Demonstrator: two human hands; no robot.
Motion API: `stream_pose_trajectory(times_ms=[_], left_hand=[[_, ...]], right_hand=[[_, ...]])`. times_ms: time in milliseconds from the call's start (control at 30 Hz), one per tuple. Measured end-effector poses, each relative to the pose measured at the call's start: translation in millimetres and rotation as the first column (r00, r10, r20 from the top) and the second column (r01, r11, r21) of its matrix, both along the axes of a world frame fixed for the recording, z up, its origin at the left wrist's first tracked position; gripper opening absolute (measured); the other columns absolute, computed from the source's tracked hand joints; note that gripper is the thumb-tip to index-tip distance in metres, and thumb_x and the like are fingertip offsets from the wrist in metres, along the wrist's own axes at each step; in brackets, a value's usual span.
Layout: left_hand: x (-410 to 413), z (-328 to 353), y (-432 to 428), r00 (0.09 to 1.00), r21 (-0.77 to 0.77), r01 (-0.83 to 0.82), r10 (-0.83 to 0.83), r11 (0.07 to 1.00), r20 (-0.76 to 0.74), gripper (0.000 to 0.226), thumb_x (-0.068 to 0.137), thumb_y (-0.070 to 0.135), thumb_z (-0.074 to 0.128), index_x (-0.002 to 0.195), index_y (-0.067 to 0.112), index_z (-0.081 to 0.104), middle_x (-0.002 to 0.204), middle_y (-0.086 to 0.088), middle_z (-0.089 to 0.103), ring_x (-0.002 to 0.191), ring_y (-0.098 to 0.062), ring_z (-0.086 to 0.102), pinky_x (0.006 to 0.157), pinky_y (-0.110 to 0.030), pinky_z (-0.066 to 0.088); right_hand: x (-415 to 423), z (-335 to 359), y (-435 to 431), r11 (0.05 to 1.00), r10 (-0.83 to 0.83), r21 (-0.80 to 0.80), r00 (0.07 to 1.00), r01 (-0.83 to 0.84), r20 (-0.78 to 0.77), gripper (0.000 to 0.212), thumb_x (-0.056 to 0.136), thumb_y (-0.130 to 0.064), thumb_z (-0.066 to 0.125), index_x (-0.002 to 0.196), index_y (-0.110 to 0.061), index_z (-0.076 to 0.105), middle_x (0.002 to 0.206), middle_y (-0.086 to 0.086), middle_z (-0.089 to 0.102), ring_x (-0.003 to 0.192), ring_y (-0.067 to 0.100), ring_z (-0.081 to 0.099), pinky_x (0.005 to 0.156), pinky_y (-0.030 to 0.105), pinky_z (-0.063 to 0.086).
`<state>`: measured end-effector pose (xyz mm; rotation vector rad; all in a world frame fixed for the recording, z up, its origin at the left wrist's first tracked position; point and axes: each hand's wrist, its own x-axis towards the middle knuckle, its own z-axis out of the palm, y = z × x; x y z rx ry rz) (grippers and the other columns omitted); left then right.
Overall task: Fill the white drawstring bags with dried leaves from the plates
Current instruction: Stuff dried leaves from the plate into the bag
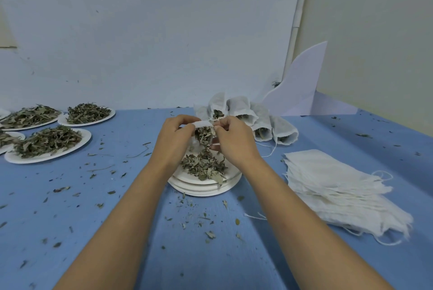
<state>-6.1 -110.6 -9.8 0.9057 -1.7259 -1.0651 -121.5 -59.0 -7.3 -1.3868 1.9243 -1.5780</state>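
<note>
A blue table (234,261) fills the lower view, meeting a pale wall at the back. On its right lies a fanned stack of empty bags (337,191), flat, with loose strings trailing from the edges. On the far left stand several plates (35,159) heaped with dried leaves, close together. At the back centre is a pile of filled bags (239,106), lying on their sides with mouths facing the camera and leaves showing inside; a white board (300,88) leans on the wall just behind them. In the middle, near the person, sits a stack of plates (206,190) with a small heap of leaves (203,165) on top. Both bare forearms reach in from the bottom edge and meet over this stack. The left hand (173,139) and right hand (234,142) hold one bag (203,123) between them, lifted above the heap. Each hand pinches a side of the bag's mouth with curled fingertips, left hand at the left rim, right hand at the right rim, so the white rim stretches between the two grips. The mouth is open towards the camera and leaves sit inside, hanging just below the rim. The bag's body is mostly hidden between the hands. Leaf crumbs (199,219) are scattered across the table.
</note>
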Motion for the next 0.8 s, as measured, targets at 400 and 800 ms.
stream_pose_trajectory(times_ms=[400,800], left_hand=[[-14.5,-10.3,-7.0,0.952,-0.257,-0.290,0.306,0.922,0.025,0.017,0.081,0.015,0.072,0.079,0.017,0.056,0.096,-0.001,0.049,0.079,-0.017,0.050,0.059,-0.013,0.035],[-19.2,-10.0,-7.3,0.962,-0.318,-0.261,0.274,0.911,-0.005,0.014,0.082,0.006,0.064,0.082,0.016,0.054,0.098,0.002,0.044,0.076,-0.007,0.047,0.062,-0.003,0.035]], right_hand=[[6.4,3.5,3.2,0.996,-0.016,0.082,0.980,0.033,-0.200,0.017,0.094,-0.011,0.045,0.094,-0.007,0.062,0.098,0.012,0.067,0.085,0.027,0.061,0.073,0.036,0.048],[4.2,-1.9,-0.9,0.998,0.028,0.053,0.996,-0.032,0.089,0.028,0.091,-0.004,0.042,0.070,-0.020,0.051,0.077,-0.001,0.058,0.090,0.036,0.065,0.086,0.053,0.051]])
